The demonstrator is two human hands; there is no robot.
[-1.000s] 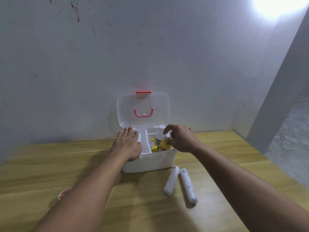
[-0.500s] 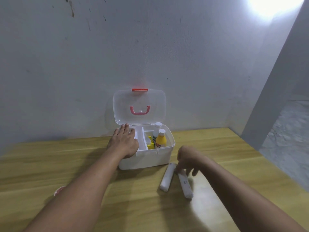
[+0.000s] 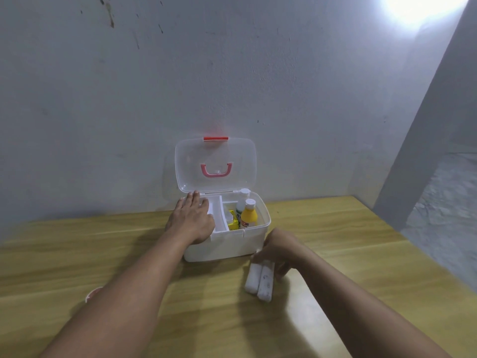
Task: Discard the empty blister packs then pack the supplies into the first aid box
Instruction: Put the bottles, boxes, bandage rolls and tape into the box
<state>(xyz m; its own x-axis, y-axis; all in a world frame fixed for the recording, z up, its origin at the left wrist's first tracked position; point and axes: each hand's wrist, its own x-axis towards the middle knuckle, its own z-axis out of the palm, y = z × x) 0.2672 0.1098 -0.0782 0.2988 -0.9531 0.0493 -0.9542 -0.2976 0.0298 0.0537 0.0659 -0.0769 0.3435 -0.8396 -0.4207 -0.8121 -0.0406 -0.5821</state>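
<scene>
While left hand [image 3: 192,220] lies flat and open on the first aid box [image 3: 227,244] rim, right hand [image 3: 280,250] clamps two white rolls [image 3: 259,279] on the table [image 3: 335,244]. Rolls side by side, touching, just right of box front. Lid [image 3: 215,164] up.

1. A light wooden table [image 3: 335,228] with a yellowish grain stands against a grey wall.
2. A white plastic first aid box [image 3: 227,248] sits on it near the wall, its clear lid raised.
3. Two white wrapped rolls [image 3: 259,281] lie side by side, touching, just beside the box's front right corner.

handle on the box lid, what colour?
Pink handle, on the clear open lid; head view.
</scene>
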